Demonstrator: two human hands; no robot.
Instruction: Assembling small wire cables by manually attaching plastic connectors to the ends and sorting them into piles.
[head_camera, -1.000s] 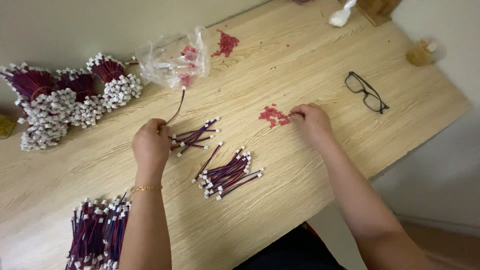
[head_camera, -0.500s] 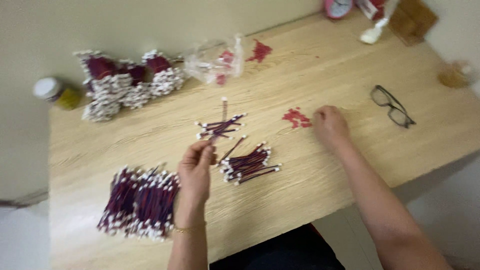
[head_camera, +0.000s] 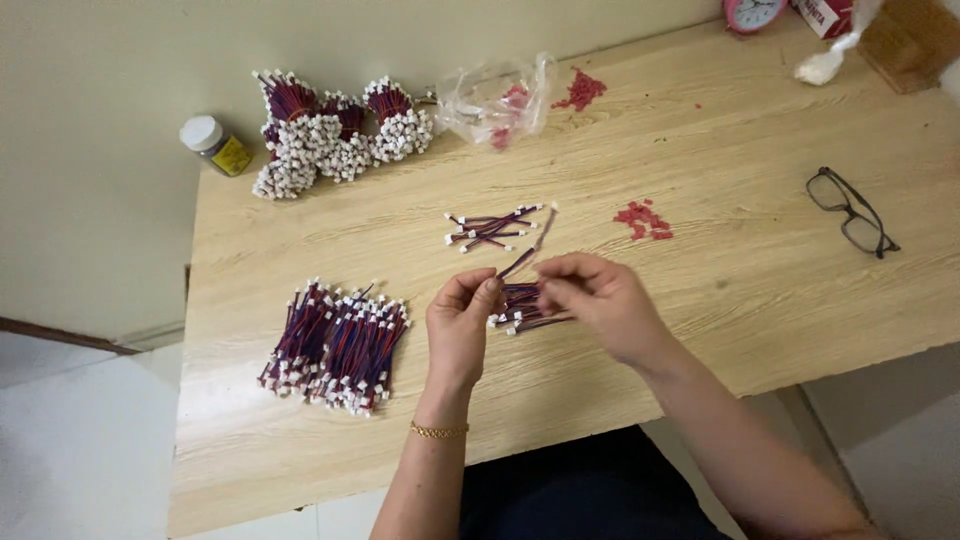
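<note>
Left hand (head_camera: 462, 325) and right hand (head_camera: 598, 298) pinch one short wire lead (head_camera: 528, 252) between fingertips, apparently, above small wire pile (head_camera: 525, 305); bigger pile (head_camera: 335, 345) lies left.

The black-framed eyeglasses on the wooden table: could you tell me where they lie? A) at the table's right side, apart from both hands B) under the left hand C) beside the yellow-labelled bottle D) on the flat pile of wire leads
A: the black-framed eyeglasses lie alone on the wooden table at its right side, well clear of the right hand and the left hand.
</note>
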